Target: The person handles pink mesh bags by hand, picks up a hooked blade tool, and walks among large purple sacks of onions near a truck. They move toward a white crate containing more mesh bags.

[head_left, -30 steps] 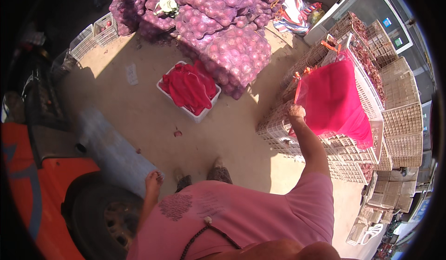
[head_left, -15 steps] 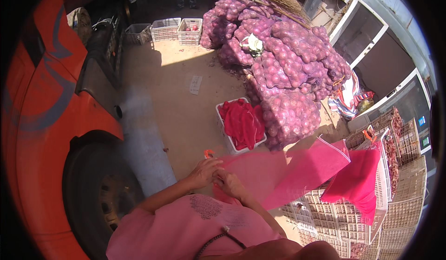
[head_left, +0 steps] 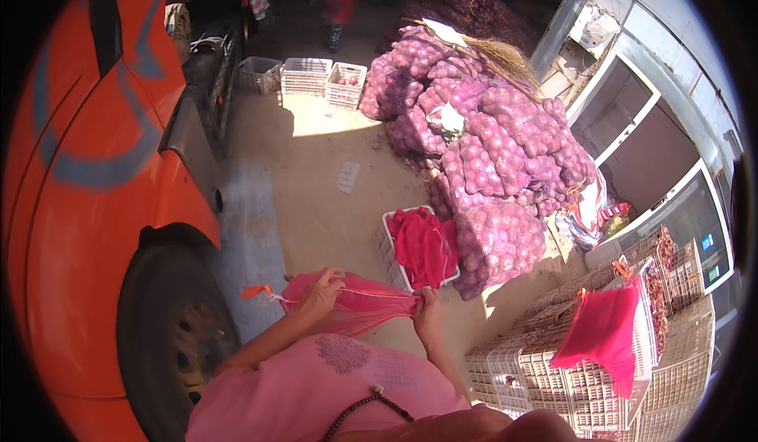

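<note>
A pink mesh bag point(head_left: 365, 306) is stretched sideways in front of my chest. Toward its left end, my left hand point(head_left: 320, 295) is closed on the mesh. An orange tag point(head_left: 254, 291) with white string sticks out from that end. My right hand point(head_left: 429, 308) grips the bunched right end in a fist. Just beyond the bag, a white plastic crate point(head_left: 388, 254) holds a heap of folded red mesh bags point(head_left: 424, 245). Another red mesh bag point(head_left: 598, 327) hangs over the stacked crates on my right.
An orange truck point(head_left: 95, 229) with a black wheel point(head_left: 175, 327) stands close on my left. Mesh sacks of red onions point(head_left: 497, 245) are piled ahead, with a straw broom point(head_left: 497, 57) on top. Beige crates point(head_left: 545, 375) are stacked at right. A person point(head_left: 338, 8) stands far back.
My hands were together at the bag's edge; now they are apart, with the bag pulled between them. The bag no longer spreads out to the right, and its orange tag has moved left.
</note>
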`<state>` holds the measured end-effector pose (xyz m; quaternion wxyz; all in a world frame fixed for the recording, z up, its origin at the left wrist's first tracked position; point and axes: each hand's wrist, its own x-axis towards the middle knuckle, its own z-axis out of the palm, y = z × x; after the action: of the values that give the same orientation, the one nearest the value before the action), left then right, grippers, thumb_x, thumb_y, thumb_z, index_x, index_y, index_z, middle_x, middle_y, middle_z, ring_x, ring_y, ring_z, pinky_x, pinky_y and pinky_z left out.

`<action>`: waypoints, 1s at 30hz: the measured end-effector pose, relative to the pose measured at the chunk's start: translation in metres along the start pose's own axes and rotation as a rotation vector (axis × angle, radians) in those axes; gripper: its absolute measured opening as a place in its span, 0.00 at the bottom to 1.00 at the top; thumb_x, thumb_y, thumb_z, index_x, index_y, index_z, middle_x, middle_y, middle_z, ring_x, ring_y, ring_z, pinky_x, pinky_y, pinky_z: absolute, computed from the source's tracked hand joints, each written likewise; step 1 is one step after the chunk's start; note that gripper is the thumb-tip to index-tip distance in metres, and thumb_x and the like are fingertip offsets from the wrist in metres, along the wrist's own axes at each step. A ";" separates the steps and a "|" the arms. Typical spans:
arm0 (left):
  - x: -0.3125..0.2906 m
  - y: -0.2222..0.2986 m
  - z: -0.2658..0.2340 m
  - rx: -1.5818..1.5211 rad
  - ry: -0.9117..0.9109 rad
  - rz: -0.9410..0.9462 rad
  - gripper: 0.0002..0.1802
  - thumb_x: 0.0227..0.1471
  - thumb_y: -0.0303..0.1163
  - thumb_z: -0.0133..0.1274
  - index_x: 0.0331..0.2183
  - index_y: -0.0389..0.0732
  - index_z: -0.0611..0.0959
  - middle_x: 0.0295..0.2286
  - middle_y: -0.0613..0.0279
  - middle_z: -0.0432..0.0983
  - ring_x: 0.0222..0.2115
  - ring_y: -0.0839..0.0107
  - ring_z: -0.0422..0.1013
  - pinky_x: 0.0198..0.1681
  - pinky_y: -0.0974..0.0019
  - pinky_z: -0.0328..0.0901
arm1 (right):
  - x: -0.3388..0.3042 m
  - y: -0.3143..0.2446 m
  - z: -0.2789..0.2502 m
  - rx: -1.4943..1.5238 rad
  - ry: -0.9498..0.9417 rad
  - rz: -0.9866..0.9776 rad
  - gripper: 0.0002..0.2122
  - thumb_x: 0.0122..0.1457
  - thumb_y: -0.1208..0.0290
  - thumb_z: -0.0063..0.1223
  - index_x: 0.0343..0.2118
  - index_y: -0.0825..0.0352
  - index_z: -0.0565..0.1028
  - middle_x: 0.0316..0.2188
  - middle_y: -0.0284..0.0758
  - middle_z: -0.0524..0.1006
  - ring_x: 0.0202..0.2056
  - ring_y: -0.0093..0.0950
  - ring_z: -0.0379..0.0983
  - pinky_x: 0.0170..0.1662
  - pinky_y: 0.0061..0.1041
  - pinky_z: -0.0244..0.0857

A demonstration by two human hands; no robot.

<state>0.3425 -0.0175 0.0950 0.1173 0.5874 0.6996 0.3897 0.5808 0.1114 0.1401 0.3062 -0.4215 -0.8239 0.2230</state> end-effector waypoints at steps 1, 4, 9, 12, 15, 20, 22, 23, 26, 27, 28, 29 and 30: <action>-0.003 -0.008 -0.005 0.056 0.013 0.042 0.07 0.42 0.23 0.51 0.29 0.39 0.77 0.41 0.56 0.67 0.39 0.57 0.70 0.36 0.61 0.66 | 0.002 0.008 0.001 0.051 0.090 0.006 0.04 0.51 0.82 0.45 0.28 0.69 0.72 0.23 0.41 0.72 0.27 0.35 0.73 0.29 0.29 0.67; -0.005 -0.031 -0.009 0.163 -0.036 0.087 0.13 0.39 0.19 0.47 0.31 0.40 0.78 0.39 0.57 0.69 0.38 0.55 0.69 0.39 0.57 0.65 | 0.004 0.015 -0.010 0.684 0.349 0.262 0.05 0.53 0.84 0.43 0.31 0.71 0.71 0.21 0.35 0.70 0.22 0.25 0.70 0.24 0.22 0.64; -0.011 -0.054 -0.013 0.097 -0.192 -0.001 0.15 0.42 0.18 0.45 0.34 0.40 0.79 0.34 0.56 0.71 0.37 0.59 0.70 0.39 0.59 0.65 | 0.003 0.011 -0.060 1.357 0.321 0.648 0.03 0.55 0.82 0.44 0.31 0.71 0.70 0.17 0.28 0.67 0.15 0.13 0.57 0.17 0.12 0.53; 0.018 -0.042 -0.032 -0.241 -0.189 -0.379 0.13 0.49 0.20 0.43 0.38 0.38 0.77 0.32 0.58 0.71 0.34 0.69 0.71 0.34 0.66 0.66 | -0.029 0.035 -0.050 0.769 -0.003 0.586 0.03 0.54 0.76 0.49 0.26 0.68 0.71 0.16 0.28 0.67 0.16 0.15 0.59 0.19 0.16 0.53; 0.049 -0.091 -0.017 -0.968 0.082 -0.664 0.12 0.54 0.21 0.41 0.41 0.36 0.73 0.34 0.58 0.70 0.30 0.72 0.71 0.32 0.69 0.69 | -0.071 0.024 -0.044 0.346 -0.392 0.452 0.05 0.54 0.72 0.52 0.25 0.68 0.73 0.16 0.28 0.68 0.18 0.17 0.60 0.21 0.20 0.55; 0.096 -0.075 0.006 -1.245 0.387 -0.704 0.14 0.52 0.20 0.44 0.43 0.36 0.72 0.32 0.59 0.72 0.28 0.71 0.72 0.33 0.68 0.70 | -0.112 0.017 -0.039 0.788 -0.331 0.533 0.07 0.57 0.70 0.49 0.32 0.68 0.75 0.20 0.28 0.71 0.24 0.18 0.65 0.29 0.18 0.59; 0.092 -0.075 0.010 -1.212 0.060 -0.520 0.13 0.51 0.20 0.46 0.42 0.36 0.74 0.30 0.60 0.72 0.28 0.72 0.72 0.32 0.69 0.69 | -0.107 0.016 -0.050 1.193 0.025 0.645 0.07 0.59 0.71 0.46 0.34 0.69 0.73 0.23 0.30 0.72 0.25 0.19 0.68 0.30 0.17 0.62; 0.089 -0.075 0.011 -1.187 -0.092 -0.425 0.13 0.51 0.20 0.47 0.41 0.36 0.76 0.29 0.61 0.72 0.29 0.72 0.72 0.32 0.69 0.69 | -0.102 0.015 -0.057 1.413 0.255 0.735 0.08 0.60 0.72 0.43 0.35 0.69 0.72 0.24 0.31 0.73 0.26 0.20 0.69 0.31 0.17 0.64; 0.081 -0.029 0.003 -0.533 -0.685 -0.319 0.11 0.49 0.24 0.49 0.37 0.35 0.80 0.31 0.59 0.74 0.28 0.75 0.71 0.29 0.70 0.67 | -0.105 0.048 -0.082 1.776 0.617 0.610 0.08 0.60 0.71 0.42 0.35 0.70 0.71 0.26 0.33 0.74 0.28 0.20 0.71 0.32 0.17 0.67; 0.077 -0.017 0.006 -0.399 -0.763 -0.264 0.11 0.49 0.25 0.50 0.36 0.35 0.80 0.31 0.58 0.75 0.28 0.75 0.71 0.29 0.70 0.66 | -0.113 0.064 -0.085 1.910 0.437 0.435 0.07 0.60 0.72 0.43 0.35 0.69 0.71 0.28 0.34 0.74 0.29 0.21 0.72 0.33 0.18 0.68; 0.077 -0.012 0.006 -0.260 -0.834 -0.207 0.11 0.48 0.26 0.51 0.35 0.35 0.81 0.32 0.57 0.76 0.28 0.76 0.71 0.28 0.70 0.65 | -0.115 0.074 -0.086 2.027 0.245 0.250 0.06 0.60 0.73 0.43 0.35 0.69 0.71 0.30 0.34 0.74 0.31 0.22 0.72 0.34 0.20 0.69; 0.075 -0.022 0.013 -0.193 -0.620 -0.182 0.11 0.49 0.27 0.50 0.36 0.34 0.80 0.32 0.56 0.76 0.29 0.75 0.72 0.29 0.70 0.65 | -0.120 0.080 -0.082 1.989 0.173 0.280 0.06 0.59 0.73 0.43 0.36 0.68 0.71 0.30 0.34 0.74 0.31 0.22 0.72 0.34 0.20 0.70; 0.071 -0.046 0.022 -0.116 -0.400 -0.157 0.12 0.49 0.28 0.50 0.36 0.34 0.80 0.32 0.56 0.76 0.29 0.74 0.72 0.30 0.69 0.65 | -0.116 0.077 -0.080 1.956 0.092 0.303 0.06 0.59 0.73 0.44 0.36 0.68 0.71 0.31 0.34 0.74 0.32 0.23 0.72 0.35 0.21 0.70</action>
<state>0.3028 0.0557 0.0694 0.3175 0.5890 0.6823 0.2946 0.7322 0.0659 0.1128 0.5194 -0.0924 -0.2013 0.8253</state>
